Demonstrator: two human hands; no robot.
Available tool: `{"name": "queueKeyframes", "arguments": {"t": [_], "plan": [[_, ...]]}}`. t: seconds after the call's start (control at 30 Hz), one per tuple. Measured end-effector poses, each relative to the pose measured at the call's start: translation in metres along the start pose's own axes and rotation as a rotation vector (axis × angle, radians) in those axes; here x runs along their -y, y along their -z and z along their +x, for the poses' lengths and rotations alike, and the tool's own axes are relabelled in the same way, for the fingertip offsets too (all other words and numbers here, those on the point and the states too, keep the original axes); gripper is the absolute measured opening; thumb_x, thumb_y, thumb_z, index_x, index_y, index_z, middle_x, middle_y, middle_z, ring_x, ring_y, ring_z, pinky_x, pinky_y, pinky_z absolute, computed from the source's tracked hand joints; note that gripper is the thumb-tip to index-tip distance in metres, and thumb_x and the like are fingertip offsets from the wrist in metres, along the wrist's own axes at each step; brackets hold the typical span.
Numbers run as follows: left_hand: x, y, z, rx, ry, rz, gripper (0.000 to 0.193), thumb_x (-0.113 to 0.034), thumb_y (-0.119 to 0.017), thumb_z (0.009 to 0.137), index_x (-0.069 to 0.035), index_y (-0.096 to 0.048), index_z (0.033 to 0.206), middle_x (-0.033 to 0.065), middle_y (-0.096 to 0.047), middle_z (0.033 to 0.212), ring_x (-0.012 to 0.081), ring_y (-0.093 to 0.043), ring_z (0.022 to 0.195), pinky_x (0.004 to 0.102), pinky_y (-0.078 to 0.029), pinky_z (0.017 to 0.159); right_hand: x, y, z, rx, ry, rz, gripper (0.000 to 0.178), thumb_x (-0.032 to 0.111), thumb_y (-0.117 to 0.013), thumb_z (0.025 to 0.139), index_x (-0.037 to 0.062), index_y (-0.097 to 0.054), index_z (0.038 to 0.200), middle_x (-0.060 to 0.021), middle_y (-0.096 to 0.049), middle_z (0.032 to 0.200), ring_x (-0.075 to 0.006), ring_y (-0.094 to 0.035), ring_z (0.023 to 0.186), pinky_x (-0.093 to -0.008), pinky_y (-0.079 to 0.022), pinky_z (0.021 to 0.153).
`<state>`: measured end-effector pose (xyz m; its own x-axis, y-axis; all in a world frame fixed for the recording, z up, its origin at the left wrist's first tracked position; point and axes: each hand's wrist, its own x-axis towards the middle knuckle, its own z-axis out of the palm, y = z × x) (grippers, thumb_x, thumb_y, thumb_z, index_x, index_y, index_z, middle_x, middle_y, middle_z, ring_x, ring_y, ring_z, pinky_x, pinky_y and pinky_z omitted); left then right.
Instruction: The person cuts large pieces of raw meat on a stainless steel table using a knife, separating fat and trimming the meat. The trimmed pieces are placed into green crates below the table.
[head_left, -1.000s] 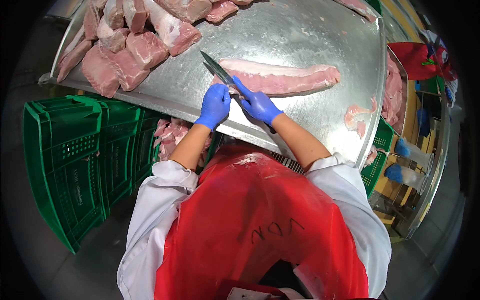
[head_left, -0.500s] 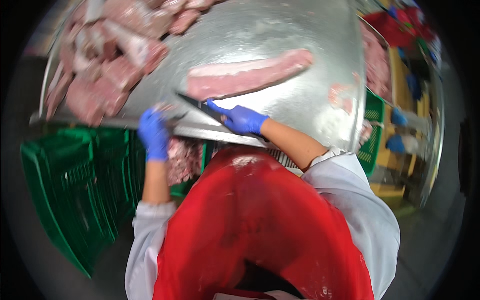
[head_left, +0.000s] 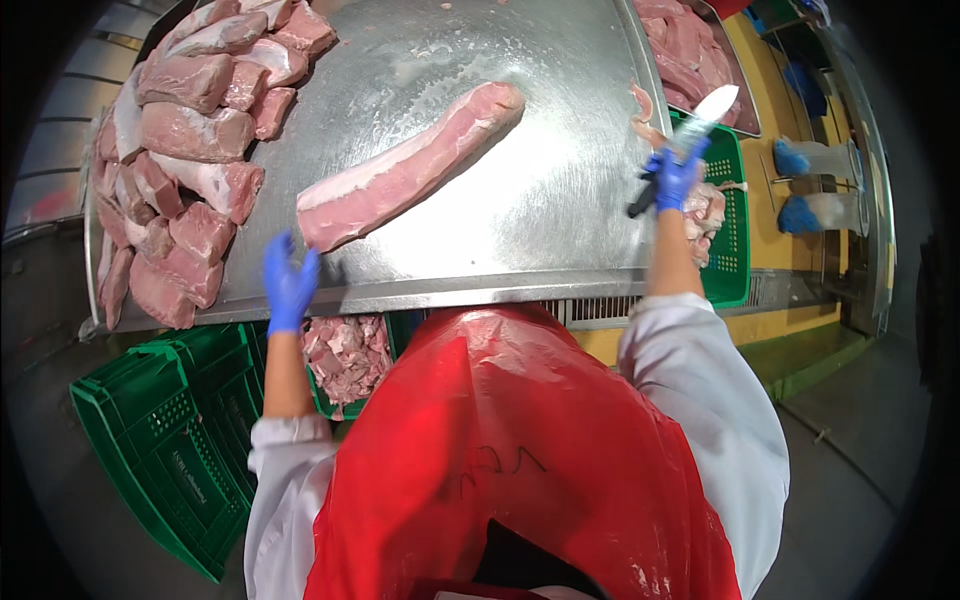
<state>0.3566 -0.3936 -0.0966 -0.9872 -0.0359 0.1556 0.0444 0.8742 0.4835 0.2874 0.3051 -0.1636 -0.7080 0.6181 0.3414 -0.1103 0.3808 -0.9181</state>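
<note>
A long strip of pale pink meat with a whitish fat edge [head_left: 405, 175] lies slantwise on the steel table [head_left: 440, 262]. My left hand [head_left: 290, 285], in a blue glove, hovers at the table's front edge close to the strip's near left end. Its fingers are apart and empty. Over at the table's right edge, my blue-gloved right hand [head_left: 677, 182] grips a knife [head_left: 716, 103] by its dark handle, the bright blade pointing away from me. A thin, curled meat trimming [head_left: 643, 104] rests on the table beside the knife hand.
Large meat pieces [head_left: 198, 135] are heaped on the table's left side. Scraps [head_left: 347, 358] fill a crate below the front edge, beside green crates [head_left: 180, 430]. A green basket [head_left: 735, 240] with trimmings stands right of the table; a tray of meat [head_left: 695, 50] lies beyond.
My right hand has carried the knife from the strip's near end to the table's right edge. My left hand has lowered slightly, its fingers now spread. The view has shifted.
</note>
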Motion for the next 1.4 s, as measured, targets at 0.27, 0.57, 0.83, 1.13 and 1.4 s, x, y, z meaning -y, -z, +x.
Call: {"name": "queueKeyframes", "arguments": {"t": [0.27, 0.57, 0.83, 1.13, 1.4], "plan": [[-0.22, -0.152, 0.151, 0.089, -0.349, -0.111, 0.048, -0.036, -0.074, 0.084, -0.007, -0.061, 0.119, 0.0215, -0.059, 0.121, 0.0407, -0.056, 0.112, 0.0504, -0.046, 0.096, 0.018, 0.214, 0.086, -0.094, -0.189, -0.093, 0.085, -0.005, -0.058, 0.094, 0.0121, -0.014, 0.165, -0.0189, -0.06, 0.123, -0.0221, -0.066, 0.08, -0.0329, -0.057, 0.067], [-0.26, -0.205, 0.062, 0.073, -0.549, 0.1, 0.024, -0.029, -0.074, 0.083, -0.018, -0.068, 0.103, 0.0113, -0.056, 0.118, 0.036, -0.048, 0.118, 0.0551, -0.033, 0.096, 0.043, 0.08, -0.053, 0.324, -0.351, 0.247, 0.08, 0.011, -0.065, 0.098, 0.0245, -0.022, 0.164, 0.0048, -0.055, 0.075, -0.0055, -0.053, 0.056, -0.0231, -0.049, 0.05], [-0.203, -0.154, 0.129, -0.003, -0.491, 0.149, 0.023, -0.026, -0.065, 0.092, -0.007, -0.065, 0.103, 0.018, -0.063, 0.102, 0.0401, -0.061, 0.09, 0.0515, -0.048, 0.083, 0.094, -0.116, -0.097, 0.577, -0.563, 0.071, 0.083, 0.007, -0.057, 0.099, 0.032, -0.011, 0.164, -0.0119, -0.07, 0.085, -0.0153, -0.065, 0.06, -0.0311, -0.058, 0.055], [-0.107, -0.144, 0.117, 0.071, -0.145, 0.394, 0.029, -0.031, -0.049, 0.099, -0.008, -0.066, 0.099, 0.0199, -0.066, 0.103, 0.0413, -0.062, 0.098, 0.0556, -0.047, 0.085, 0.109, -0.088, -0.151, 0.789, -0.415, -0.002, 0.078, 0.021, -0.051, 0.1, 0.0295, -0.008, 0.164, -0.014, -0.074, 0.089, -0.0212, -0.07, 0.062, -0.0359, -0.061, 0.059], [-0.103, -0.143, 0.126, 0.149, -0.184, 0.401, 0.03, -0.03, -0.047, 0.1, -0.007, -0.065, 0.098, 0.0188, -0.068, 0.101, 0.04, -0.063, 0.098, 0.0546, -0.047, 0.085, 0.131, -0.128, -0.152, 0.678, -0.503, -0.056, 0.076, 0.009, -0.055, 0.101, 0.0281, -0.017, 0.164, -0.0064, -0.066, 0.079, -0.0101, -0.061, 0.06, -0.0282, -0.054, 0.052]]}}
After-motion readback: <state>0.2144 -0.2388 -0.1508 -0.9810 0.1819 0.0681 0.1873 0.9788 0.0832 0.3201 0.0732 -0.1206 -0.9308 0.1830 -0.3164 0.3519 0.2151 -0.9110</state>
